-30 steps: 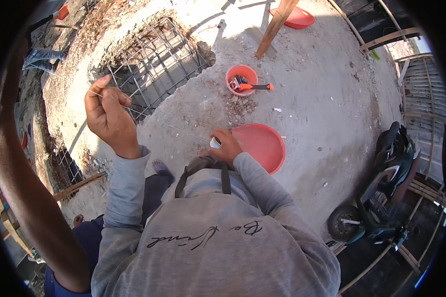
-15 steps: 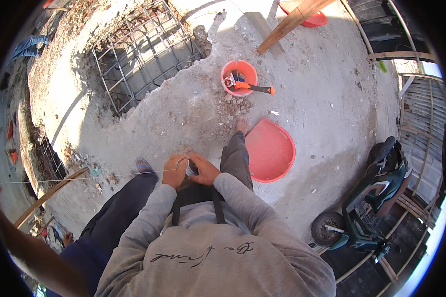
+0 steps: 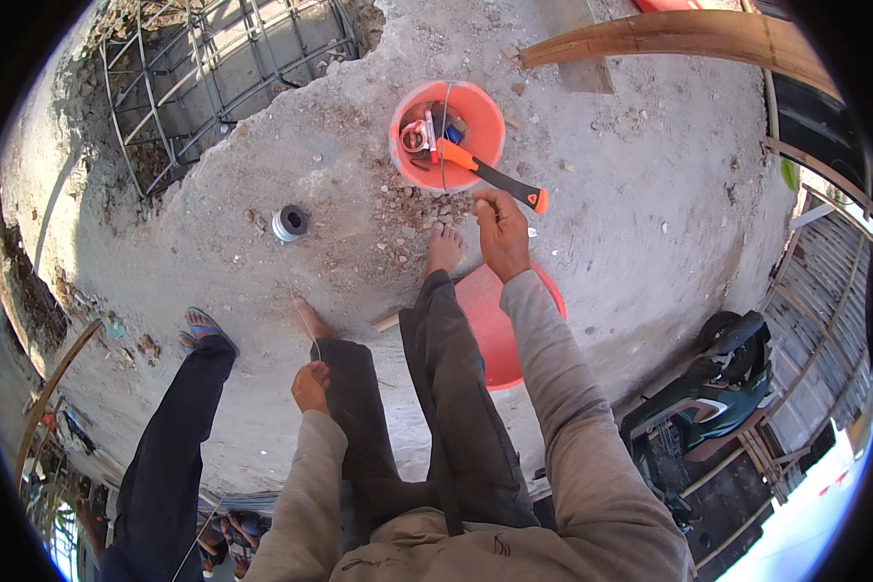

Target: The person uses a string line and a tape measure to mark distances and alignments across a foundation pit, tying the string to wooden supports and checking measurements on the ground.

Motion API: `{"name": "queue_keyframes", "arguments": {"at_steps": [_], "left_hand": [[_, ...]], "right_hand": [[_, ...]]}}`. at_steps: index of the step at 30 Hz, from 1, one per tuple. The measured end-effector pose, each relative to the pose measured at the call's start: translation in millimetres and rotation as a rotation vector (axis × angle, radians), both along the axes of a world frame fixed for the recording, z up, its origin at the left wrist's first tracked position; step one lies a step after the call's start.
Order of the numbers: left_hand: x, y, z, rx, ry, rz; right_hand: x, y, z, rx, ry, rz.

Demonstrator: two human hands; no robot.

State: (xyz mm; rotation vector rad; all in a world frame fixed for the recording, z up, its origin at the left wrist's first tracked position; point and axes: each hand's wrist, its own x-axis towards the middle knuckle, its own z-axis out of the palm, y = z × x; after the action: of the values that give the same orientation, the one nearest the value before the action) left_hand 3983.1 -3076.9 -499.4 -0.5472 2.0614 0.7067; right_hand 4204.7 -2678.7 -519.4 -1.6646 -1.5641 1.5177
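My left hand [image 3: 310,388] is closed above my left thigh. A thin pale string [image 3: 316,347] runs from it toward the ground. A dark grey and white spool [image 3: 289,223] rests on the ground in front of my left foot. My right hand [image 3: 501,236] reaches forward, fingers curled and thumb close to them; whatever it may hold is too small to make out. Just beyond it, the orange-and-black handle [image 3: 495,177] of a tool juts over the rim of an orange-red bucket [image 3: 409,102]. Inside are a round roll [image 3: 414,137] and other small items.
Left ahead, a rebar cage [image 3: 179,92] lies in a dug pit. A red basin [image 3: 500,325] lies beside my right leg. Someone in dark trousers [image 3: 170,417] stands at my left. A wooden post [image 3: 689,44] slants at the upper right; a dark green motorbike [image 3: 708,398] stands right.
The spool has gone from between my hands to the ground. My hands have parted: the right has moved forward toward the bucket, the left stays near my leg. The view has shifted.
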Motion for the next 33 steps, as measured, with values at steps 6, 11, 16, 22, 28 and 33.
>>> {"name": "queue_keyframes", "arguments": {"at_steps": [6, 11, 16, 22, 28, 33], "left_hand": [[51.0, -14.2, -52.6, -0.189, -0.002, 0.444], [101.4, -24.7, -68.9, -0.375, -0.178, 0.333], [155.4, -48.6, -79.2, -0.409, -0.278, 0.408], [132.2, -4.1, -62.8, -0.288, -0.240, 0.709], [124.7, -6.2, -46.0, -0.006, -0.480, 0.638], [127.5, 33.4, -34.1, 0.157, -0.662, 0.365]], "right_hand": [[-25.4, 134.8, -164.1, 0.152, -0.536, 0.402], [-47.7, 127.8, -246.7, 0.279, -0.369, 0.530], [-49.4, 108.3, -249.4, 0.183, -0.454, 0.487], [-24.7, 128.8, -258.3, -0.072, -0.626, 0.417], [-31.0, 133.7, -312.1, 0.055, -0.592, 0.480], [-45.0, 140.8, -280.8, -0.102, -0.630, 0.589]]}}
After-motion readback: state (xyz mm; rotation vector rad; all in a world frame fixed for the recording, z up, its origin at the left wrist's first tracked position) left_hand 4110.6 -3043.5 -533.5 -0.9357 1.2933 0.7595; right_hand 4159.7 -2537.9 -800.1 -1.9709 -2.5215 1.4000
